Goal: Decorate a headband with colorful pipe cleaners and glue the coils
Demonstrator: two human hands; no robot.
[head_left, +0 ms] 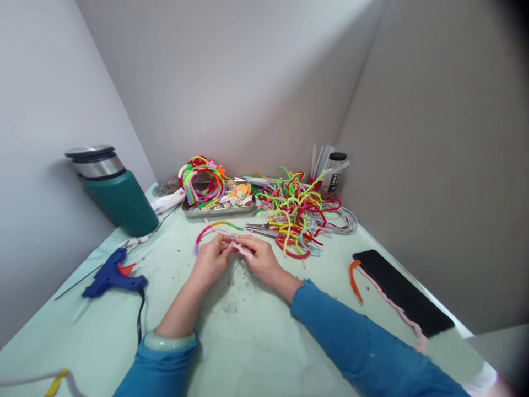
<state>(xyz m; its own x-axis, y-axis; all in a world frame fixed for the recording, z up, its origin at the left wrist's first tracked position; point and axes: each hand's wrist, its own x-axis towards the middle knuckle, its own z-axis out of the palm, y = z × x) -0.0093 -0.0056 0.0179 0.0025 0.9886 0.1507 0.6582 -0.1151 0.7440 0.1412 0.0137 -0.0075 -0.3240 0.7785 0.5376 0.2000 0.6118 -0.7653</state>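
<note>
My left hand (211, 259) and my right hand (259, 259) meet at the middle of the pale green table (248, 331). Both pinch a hoop wrapped in coloured pipe cleaner (215, 227), which arcs up and left from my fingers in pink, yellow and green. The fingers of my right hand are closed on a pale pink fuzzy piece (241, 249) at the hoop's end. Both forearms wear blue sleeves, and a pale green bangle (169, 340) sits on my left wrist.
A blue glue gun (111, 277) lies at the left, near a green flask (118, 193). Behind my hands stand a metal tray (219, 208) with wrapped hoops and shells, scissors (262, 229) and a pile of pipe cleaners (295, 212). A black phone (399, 289) lies right.
</note>
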